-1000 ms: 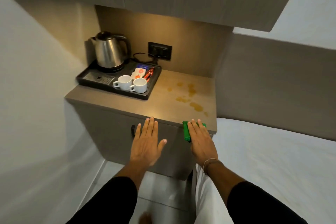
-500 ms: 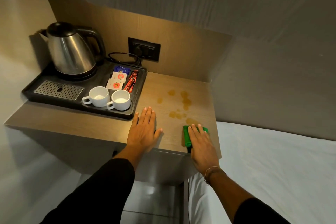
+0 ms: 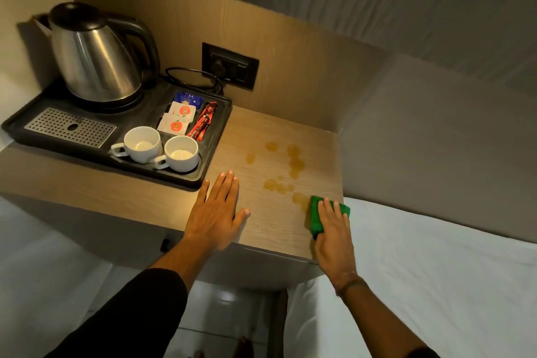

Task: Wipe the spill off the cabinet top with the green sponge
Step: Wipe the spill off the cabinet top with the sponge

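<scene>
Two cups (image 3: 143, 144) (on tray (image 3: 189, 181)) sit left of spill (image 3: 296, 165).

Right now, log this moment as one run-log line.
step: wiping | right hand: pressing green sponge at spill near edge | left hand: flat on cabinet top | spill: mostly unwiped

views: one, head, wide-angle | from: above the front edge of the cabinet top (image 3: 270, 221) | faces: forward and down, toward the back panel (image 3: 290, 67) | range: near, cabinet top fills mid-frame | edges: tray (image 3: 17, 128) left, bed (image 3: 436, 256) right
</scene>
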Demonstrator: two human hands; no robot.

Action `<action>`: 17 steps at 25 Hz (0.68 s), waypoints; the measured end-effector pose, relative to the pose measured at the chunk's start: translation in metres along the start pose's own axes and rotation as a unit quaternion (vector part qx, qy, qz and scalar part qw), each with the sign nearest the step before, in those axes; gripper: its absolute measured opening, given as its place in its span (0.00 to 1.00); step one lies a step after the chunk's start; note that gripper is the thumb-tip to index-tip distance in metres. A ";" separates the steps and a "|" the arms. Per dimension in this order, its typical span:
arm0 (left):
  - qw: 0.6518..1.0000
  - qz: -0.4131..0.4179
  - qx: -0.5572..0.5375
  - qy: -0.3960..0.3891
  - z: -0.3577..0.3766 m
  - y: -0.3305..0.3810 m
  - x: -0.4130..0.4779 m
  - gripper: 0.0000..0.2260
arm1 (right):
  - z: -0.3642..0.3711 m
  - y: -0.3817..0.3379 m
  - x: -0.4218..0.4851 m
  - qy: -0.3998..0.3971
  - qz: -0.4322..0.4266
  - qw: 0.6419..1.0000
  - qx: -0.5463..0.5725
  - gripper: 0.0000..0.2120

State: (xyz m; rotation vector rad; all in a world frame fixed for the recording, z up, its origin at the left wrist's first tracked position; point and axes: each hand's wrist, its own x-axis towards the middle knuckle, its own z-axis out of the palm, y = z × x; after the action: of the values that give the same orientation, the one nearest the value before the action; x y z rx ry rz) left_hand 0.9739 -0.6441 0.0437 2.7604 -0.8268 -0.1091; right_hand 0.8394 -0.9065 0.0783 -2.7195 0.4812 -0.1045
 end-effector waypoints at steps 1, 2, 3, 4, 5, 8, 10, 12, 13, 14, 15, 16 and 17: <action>1.000 -0.003 -0.004 0.003 0.000 0.000 0.000 0.37 | 0.002 -0.011 0.011 -0.007 -0.004 1.000 -0.001 0.36; 1.000 -0.004 -0.006 0.005 0.001 0.000 0.001 0.37 | 0.008 -0.017 0.012 -0.014 -0.027 1.000 -0.002 0.37; 1.000 -0.005 -0.007 0.005 0.001 0.000 0.000 0.37 | 0.012 -0.014 0.003 -0.022 -0.064 0.998 0.000 0.39; 1.000 -0.006 -0.007 0.002 0.001 0.000 0.000 0.37 | 0.014 -0.002 -0.011 -0.032 -0.094 0.995 0.009 0.40; 1.000 -0.007 -0.006 0.000 0.001 0.000 -0.001 0.37 | 0.009 0.014 -0.028 -0.042 -0.110 0.993 0.015 0.40; 1.000 -0.006 -0.007 0.001 0.000 0.002 -0.001 0.37 | -0.006 0.035 -0.005 -0.021 -0.067 0.997 0.029 0.37; 1.000 -0.005 -0.007 0.005 0.000 0.002 -0.001 0.37 | -0.009 0.001 0.043 -0.003 -0.015 0.999 0.035 0.35; 1.000 -0.008 -0.010 0.007 0.000 0.002 -0.001 0.37 | 0.001 -0.034 0.050 -0.032 -0.064 0.996 0.046 0.35; 1.000 -0.009 -0.012 0.008 0.000 0.001 0.000 0.37 | 0.008 -0.036 0.039 -0.054 -0.109 0.991 0.052 0.35; 1.000 -0.009 -0.013 0.008 0.000 0.001 -0.001 0.37 | 0.011 -0.026 0.022 -0.079 -0.152 0.984 0.050 0.36; 1.000 -0.010 -0.013 0.009 0.001 0.001 -0.001 0.37 | 0.008 -0.007 0.004 -0.088 -0.178 0.979 0.052 0.37; 1.000 -0.012 -0.014 0.012 0.002 0.001 -0.001 0.36 | 0.001 0.015 -0.008 -0.086 -0.183 0.978 0.049 0.38; 1.000 -0.013 -0.016 0.015 0.002 0.001 -0.001 0.36 | -0.008 0.034 -0.004 -0.073 -0.183 0.979 0.053 0.38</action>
State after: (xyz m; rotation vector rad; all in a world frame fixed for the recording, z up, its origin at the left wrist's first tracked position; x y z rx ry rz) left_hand 0.9720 -0.6448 0.0419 2.7377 -0.7751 -0.0857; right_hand 0.8242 -0.9376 0.0726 -2.6533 -0.0681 -0.0251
